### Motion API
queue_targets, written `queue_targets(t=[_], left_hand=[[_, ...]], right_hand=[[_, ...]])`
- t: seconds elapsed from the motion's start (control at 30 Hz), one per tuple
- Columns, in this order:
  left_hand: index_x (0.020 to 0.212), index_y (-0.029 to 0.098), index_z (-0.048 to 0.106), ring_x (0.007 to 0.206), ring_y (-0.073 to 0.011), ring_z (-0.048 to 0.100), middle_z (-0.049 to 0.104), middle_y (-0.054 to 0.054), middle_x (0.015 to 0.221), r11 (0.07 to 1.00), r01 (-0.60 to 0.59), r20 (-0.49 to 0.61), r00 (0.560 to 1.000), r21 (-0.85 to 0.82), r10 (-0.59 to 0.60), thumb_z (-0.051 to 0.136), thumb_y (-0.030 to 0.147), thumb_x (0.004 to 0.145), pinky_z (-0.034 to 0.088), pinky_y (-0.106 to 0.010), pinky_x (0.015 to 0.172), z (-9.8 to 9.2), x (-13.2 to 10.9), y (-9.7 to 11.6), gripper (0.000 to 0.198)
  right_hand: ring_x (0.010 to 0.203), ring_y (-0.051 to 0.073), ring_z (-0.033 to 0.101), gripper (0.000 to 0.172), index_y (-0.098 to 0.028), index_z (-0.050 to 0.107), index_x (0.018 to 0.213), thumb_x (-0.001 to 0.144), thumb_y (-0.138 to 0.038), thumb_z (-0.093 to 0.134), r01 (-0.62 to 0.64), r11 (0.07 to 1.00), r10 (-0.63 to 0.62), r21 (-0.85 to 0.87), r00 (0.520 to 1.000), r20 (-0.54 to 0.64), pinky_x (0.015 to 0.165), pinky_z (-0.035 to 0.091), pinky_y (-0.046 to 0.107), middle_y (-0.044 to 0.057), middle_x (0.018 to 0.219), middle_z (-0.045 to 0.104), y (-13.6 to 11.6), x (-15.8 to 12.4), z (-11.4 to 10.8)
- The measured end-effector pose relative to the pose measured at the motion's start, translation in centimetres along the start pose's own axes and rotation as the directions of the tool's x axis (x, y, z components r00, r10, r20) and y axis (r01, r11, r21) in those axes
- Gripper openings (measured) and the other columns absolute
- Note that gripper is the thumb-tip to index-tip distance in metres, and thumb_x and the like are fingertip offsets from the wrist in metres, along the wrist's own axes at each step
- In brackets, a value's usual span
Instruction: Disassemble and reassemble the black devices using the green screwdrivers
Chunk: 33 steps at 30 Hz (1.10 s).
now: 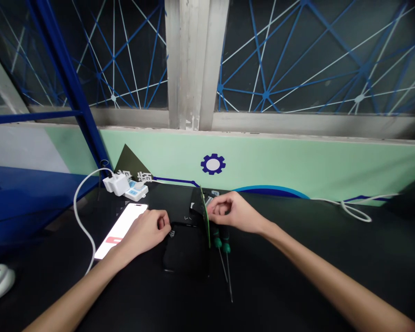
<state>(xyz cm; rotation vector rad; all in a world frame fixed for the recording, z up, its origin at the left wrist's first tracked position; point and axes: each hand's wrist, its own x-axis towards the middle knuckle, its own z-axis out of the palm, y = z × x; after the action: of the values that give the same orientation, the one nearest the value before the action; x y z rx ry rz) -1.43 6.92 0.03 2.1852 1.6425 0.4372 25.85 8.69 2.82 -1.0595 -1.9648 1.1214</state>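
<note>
My right hand [232, 212] pinches the top edge of a thin green circuit board [206, 221], which stands on edge over a black flat device [185, 246] on the dark table. My left hand [145, 230] rests curled on the left edge of that black device, fingers closed; whether it grips anything small is hidden. Two green-handled screwdrivers [223, 258] lie just right of the board, tips pointing toward me.
A lit phone [121, 230] lies left of my left hand. A white charger and power strip [124, 186] with a white cable [81, 221] sit at the back left. Another white cable [358, 212] lies at the back right. A blue shelf [24, 189] stands at the left.
</note>
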Motion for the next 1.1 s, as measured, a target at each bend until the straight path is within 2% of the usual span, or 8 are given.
queue_targets(t=[0.23, 0.57, 0.87, 1.1], left_hand=[[0.078, 0.023, 0.066, 0.063, -0.0165, 0.061, 0.068, 0.002, 0.069, 0.999, -0.024, 0.030, 0.999, -0.024, 0.024, 0.056, 0.025, 0.076, 0.036, -0.026, 0.058, -0.7, 0.1, -0.1, 0.010], [0.085, 0.023, 0.066, 0.063, -0.0162, 0.061, 0.068, 0.002, 0.070, 0.999, -0.007, 0.062, 0.998, -0.052, 0.010, 0.056, 0.032, 0.078, 0.034, -0.026, 0.057, -0.3, 0.2, -0.5, 0.015], [0.084, 0.023, 0.066, 0.061, -0.0154, 0.058, 0.066, 0.002, 0.069, 0.996, -0.005, 0.082, 0.997, -0.084, 0.012, 0.056, 0.031, 0.077, 0.034, -0.025, 0.056, -0.5, 0.2, -0.3, 0.015], [0.087, 0.022, 0.068, 0.063, -0.0165, 0.060, 0.066, 0.001, 0.069, 0.993, -0.018, 0.084, 0.996, -0.119, 0.028, 0.055, 0.034, 0.078, 0.037, -0.026, 0.057, -0.5, 0.3, -0.4, 0.019]], right_hand=[[0.048, 0.008, 0.047, 0.018, -0.013, 0.072, 0.074, 0.072, -0.029, 0.078, -0.018, 0.997, 0.022, -0.079, 0.998, 0.057, 0.047, 0.040, 0.021, -0.003, 0.053, 0.055, -0.1, -0.4, 1.9], [0.055, 0.009, 0.054, 0.004, -0.015, 0.071, 0.072, 0.070, -0.017, 0.074, 0.052, 0.972, -0.027, -0.230, 0.993, 0.113, 0.051, 0.045, 0.020, -0.002, 0.062, 0.060, 0.0, -0.8, 3.2], [0.051, 0.009, 0.052, 0.006, -0.015, 0.066, 0.067, 0.069, -0.011, 0.070, 0.098, 0.943, -0.056, -0.317, 0.989, 0.140, 0.047, 0.041, 0.020, -0.004, 0.059, 0.058, -0.1, -1.0, 4.0], [0.052, 0.009, 0.055, 0.005, -0.016, 0.066, 0.068, 0.069, -0.012, 0.069, 0.145, 0.918, -0.102, -0.369, 0.986, 0.134, 0.049, 0.042, 0.020, -0.002, 0.061, 0.062, 0.2, -1.0, 4.3]])
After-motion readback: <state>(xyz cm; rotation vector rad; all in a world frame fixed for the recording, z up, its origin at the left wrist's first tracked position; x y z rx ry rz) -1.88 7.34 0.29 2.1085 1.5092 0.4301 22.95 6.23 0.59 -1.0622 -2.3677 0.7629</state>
